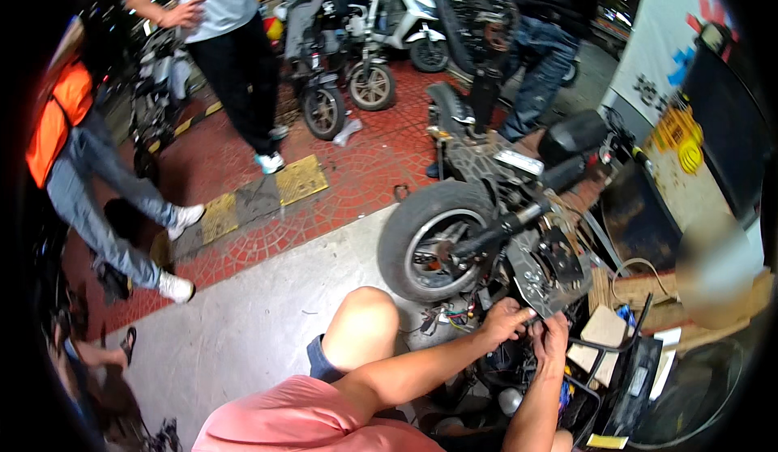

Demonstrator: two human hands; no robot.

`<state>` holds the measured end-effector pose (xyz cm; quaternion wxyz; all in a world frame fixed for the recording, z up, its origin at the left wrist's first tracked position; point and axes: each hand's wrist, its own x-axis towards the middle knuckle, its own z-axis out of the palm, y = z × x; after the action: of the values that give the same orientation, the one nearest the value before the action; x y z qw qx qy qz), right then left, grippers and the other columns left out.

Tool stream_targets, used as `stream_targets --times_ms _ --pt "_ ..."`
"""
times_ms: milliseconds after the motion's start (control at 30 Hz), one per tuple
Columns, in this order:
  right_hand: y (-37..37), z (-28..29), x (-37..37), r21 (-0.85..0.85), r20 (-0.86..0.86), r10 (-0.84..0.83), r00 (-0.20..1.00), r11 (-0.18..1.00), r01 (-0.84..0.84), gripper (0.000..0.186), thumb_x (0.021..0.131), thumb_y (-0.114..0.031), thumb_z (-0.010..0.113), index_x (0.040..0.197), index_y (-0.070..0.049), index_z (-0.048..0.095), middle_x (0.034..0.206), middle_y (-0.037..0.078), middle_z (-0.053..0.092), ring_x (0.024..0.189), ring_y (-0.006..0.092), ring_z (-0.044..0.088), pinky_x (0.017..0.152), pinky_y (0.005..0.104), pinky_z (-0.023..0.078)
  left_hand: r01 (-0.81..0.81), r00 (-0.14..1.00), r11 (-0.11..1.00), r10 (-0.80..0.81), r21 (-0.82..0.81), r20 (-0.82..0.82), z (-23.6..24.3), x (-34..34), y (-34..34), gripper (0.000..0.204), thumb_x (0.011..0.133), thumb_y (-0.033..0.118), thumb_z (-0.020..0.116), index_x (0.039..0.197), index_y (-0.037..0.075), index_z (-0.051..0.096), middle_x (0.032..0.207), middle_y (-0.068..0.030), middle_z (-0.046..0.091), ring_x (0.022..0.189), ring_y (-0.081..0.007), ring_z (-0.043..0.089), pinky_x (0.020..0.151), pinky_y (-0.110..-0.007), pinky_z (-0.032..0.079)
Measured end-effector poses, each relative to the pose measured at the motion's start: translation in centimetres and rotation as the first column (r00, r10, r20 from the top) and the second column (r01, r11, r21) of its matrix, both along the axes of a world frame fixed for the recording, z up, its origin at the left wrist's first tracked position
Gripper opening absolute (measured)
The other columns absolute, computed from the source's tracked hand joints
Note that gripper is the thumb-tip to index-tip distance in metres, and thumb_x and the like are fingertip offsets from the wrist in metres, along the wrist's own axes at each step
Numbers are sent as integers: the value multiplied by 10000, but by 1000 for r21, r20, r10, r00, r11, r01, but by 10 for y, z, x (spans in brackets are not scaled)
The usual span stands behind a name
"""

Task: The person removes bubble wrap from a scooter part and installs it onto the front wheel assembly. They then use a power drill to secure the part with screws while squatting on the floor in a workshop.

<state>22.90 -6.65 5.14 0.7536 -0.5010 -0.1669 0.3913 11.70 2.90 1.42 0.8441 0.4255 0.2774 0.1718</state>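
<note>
My left hand (506, 322) is closed at the lower edge of a grey metal plate (525, 278) with dark parts mounted on it, beside a partly dismantled two-wheeler. My right hand (550, 334) is just to its right, below that edge, fingers curled; what either hand grips is too small or hidden to make out. The vehicle's large black tyre (399, 249) lies up and left of my hands, with a dark strut across its hub. Loose coloured wires (454, 312) hang beneath the wheel and plate. My bare knee (361, 326) is left of my arms.
Three people stand ahead: orange top (61, 119), grey shirt (203, 2), black top (547, 6). Another person's sandalled foot (128, 347) shows lower left. Parked scooters (417, 14) line the back. Wooden boards (689, 310), a black metal frame and a white signboard (640, 55) are at right.
</note>
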Motion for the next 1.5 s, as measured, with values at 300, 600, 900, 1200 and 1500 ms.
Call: stream_targets --times_ms 300,600,900,1200,1500 --pt "-4 -9 6 -21 -14 -3 1000 1000 3 193 932 -125 649 1089 -15 634 735 33 649 465 101 496 440 275 446 13 997 1000 -11 29 -80 -4 1 0 605 889 453 784 1189 -15 545 1016 -88 660 768 -136 649 579 -281 522" --pt "-7 -7 4 4 -52 11 999 1000 -11 207 912 -74 680 1105 -17 630 814 55 692 478 99 504 452 265 436 11 993 1000 -9 15 -119 6 -1 0 610 892 427 786 1221 -26 546 1023 -90 656 764 -146 647 591 -290 532" --pt "-4 -1 5 -32 -43 20 999 999 -22 199 910 -88 651 1099 -26 629 801 23 647 542 99 502 464 253 359 -31 998 999 32 -20 54 2 0 -2 290 893 328 793 919 88 631 770 -19 672 634 -109 653 497 -276 532" --pt "-6 4 9 -14 -92 74 993 997 -76 101 930 -47 639 1022 -6 652 752 39 656 530 120 537 538 284 438 -52 996 996 57 -72 65 14 -6 -2 331 912 289 780 1043 39 605 861 -24 687 638 -91 601 540 -250 492" --pt "-5 1 10 -1 -119 64 991 998 -65 63 934 -82 678 961 -25 684 708 26 642 520 122 514 531 276 412 -44 999 999 45 -24 31 16 -5 -1 267 939 252 747 1043 40 623 867 -20 653 650 -113 608 560 -298 519"
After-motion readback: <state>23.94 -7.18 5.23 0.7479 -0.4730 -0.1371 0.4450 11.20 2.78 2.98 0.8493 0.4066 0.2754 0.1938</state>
